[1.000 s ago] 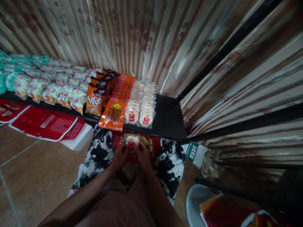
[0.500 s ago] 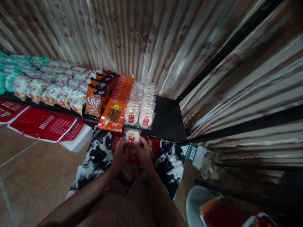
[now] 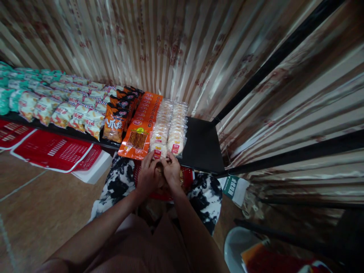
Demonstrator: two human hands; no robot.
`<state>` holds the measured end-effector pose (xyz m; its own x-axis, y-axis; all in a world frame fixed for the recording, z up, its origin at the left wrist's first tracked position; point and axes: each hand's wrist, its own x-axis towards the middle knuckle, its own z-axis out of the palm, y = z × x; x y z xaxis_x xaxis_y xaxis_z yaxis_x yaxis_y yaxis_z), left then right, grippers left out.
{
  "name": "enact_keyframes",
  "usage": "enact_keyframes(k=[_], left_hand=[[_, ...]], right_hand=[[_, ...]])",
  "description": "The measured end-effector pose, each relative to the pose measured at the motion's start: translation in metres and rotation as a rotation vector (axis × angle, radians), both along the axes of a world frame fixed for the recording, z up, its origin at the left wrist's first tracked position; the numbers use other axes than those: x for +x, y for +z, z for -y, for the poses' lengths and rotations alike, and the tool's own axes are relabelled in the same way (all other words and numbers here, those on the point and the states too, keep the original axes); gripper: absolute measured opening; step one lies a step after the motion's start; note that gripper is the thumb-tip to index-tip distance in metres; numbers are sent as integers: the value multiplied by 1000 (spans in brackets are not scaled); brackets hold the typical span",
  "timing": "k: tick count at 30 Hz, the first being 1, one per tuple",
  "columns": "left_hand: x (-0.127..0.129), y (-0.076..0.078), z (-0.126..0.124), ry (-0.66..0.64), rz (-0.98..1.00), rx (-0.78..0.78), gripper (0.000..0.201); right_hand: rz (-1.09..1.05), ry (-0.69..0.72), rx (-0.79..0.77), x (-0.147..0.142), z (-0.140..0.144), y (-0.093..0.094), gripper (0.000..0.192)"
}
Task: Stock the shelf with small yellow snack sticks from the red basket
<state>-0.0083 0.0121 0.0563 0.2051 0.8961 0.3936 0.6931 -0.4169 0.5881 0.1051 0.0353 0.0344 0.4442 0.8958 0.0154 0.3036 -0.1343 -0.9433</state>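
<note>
I see my left hand [image 3: 148, 174] and right hand [image 3: 171, 170] pinched together on a cracker packet [image 3: 157, 151]. It sits just ahead of my grip, at the shelf [image 3: 201, 146] edge, touching the cracker rows [image 3: 170, 121].

Left hand [image 3: 148, 175] and right hand [image 3: 172, 171] side by side, fingers curled, forearms extended forward.

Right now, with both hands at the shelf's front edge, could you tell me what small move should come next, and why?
Probably ease the rice cracker packet forward onto the front of the left cracker row. Both the left hand and right hand hold it at the black shelf edge, in line with that row.
</note>
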Motion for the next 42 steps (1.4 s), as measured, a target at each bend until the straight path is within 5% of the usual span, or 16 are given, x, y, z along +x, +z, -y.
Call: enact_keyframes(k=[14, 21, 25, 31, 42], left_hand=[[5, -17, -16, -29, -60, 9, 45], [8, -23, -21, -24, -58, 48, 46], [10, -25, -22, -32, -61, 84, 44], [12, -26, -23, -57, -81, 92, 51], [16, -22, -34, -76, -132, 76, 56]], right_hand=[[152, 7, -31, -4, -13, 9, 44], [222, 58, 99, -7, -5, 17, 41], [436, 66, 232, 1, -1, 16, 35], [754, -65, 251, 30, -12, 5, 39], [773, 21, 203, 44, -22, -11, 44]])
